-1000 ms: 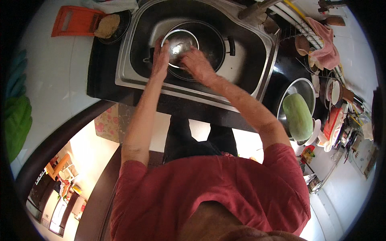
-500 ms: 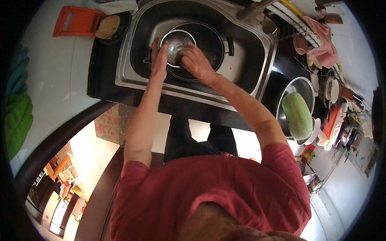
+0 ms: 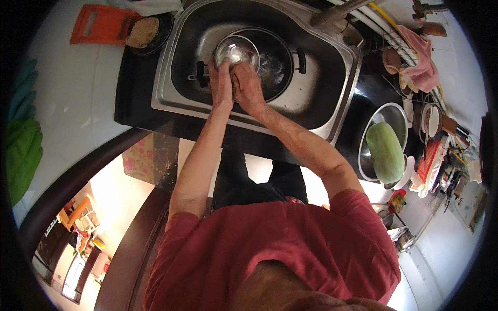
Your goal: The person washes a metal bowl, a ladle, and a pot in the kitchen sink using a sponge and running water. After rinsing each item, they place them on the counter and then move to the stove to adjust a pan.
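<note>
A shiny metal bowl (image 3: 239, 45) is tilted over a wide dark pot (image 3: 275, 62) in the sink. My left hand (image 3: 222, 85) grips the bowl at its near left side, fingers along the rim. Pressed close beside it, my right hand (image 3: 248, 85) is curled against the bowl's near side. A brownish patch shows between the two hands; whether it is a held scrubber or shaded fingers is unclear. Liquid with pale froth shows in the pot, whose black handles stick out at both sides.
The steel sink (image 3: 316, 78) sits in a black counter, with a tap (image 3: 327, 15) at its far right. On the right, a large green gourd (image 3: 385, 150) lies in a steel basin (image 3: 390, 111). An orange grater (image 3: 96, 25) and a beige scrubbing pad (image 3: 142, 32) lie at the far left.
The bowl has shifted slightly right and up and is tilted differently. My right hand has left its inside for the near side, and my left hand has moved right, close to it.
</note>
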`<act>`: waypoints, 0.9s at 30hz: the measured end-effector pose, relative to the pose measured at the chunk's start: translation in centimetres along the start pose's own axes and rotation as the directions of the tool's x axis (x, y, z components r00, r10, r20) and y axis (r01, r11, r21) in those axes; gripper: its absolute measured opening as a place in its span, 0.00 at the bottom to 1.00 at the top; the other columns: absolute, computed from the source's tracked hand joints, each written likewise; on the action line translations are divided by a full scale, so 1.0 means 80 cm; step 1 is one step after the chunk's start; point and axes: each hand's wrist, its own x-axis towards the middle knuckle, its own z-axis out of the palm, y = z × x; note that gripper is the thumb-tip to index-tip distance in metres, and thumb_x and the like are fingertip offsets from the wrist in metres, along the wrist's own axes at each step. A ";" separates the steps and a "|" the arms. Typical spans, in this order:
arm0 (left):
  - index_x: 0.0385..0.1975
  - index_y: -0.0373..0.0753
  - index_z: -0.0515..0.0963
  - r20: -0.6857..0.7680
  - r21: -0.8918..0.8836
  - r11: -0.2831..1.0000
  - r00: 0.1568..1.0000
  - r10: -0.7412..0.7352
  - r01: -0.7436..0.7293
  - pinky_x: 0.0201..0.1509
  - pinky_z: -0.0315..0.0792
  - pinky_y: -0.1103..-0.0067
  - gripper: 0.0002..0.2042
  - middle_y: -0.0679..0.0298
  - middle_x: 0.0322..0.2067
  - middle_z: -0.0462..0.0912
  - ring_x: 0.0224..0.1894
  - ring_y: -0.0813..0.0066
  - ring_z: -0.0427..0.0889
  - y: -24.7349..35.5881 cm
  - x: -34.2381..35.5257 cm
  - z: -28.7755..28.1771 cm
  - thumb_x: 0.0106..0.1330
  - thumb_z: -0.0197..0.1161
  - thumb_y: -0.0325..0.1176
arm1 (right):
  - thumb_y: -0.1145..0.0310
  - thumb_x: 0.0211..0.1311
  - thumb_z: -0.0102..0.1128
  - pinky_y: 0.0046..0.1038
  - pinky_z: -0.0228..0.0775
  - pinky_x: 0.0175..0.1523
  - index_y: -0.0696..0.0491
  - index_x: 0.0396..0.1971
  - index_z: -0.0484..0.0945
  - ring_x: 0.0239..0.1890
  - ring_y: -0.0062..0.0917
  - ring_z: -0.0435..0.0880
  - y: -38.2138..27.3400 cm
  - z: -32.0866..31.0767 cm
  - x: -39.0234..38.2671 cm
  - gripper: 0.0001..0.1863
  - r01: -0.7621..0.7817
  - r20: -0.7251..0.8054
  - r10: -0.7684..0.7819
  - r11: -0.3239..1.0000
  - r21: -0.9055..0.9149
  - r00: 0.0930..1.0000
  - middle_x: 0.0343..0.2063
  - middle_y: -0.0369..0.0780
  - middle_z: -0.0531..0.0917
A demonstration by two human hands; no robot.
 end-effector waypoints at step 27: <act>0.66 0.39 0.54 0.092 0.369 0.927 0.995 0.035 -0.067 0.62 0.64 0.65 0.38 0.47 0.60 0.64 0.61 0.51 0.66 0.011 0.036 -0.025 0.65 0.45 0.63 | 0.72 0.52 0.60 0.38 0.63 0.62 0.54 0.48 0.73 0.56 0.41 0.71 0.020 -0.039 0.019 0.21 0.377 0.383 -0.316 0.922 -0.093 0.868 0.51 0.44 0.74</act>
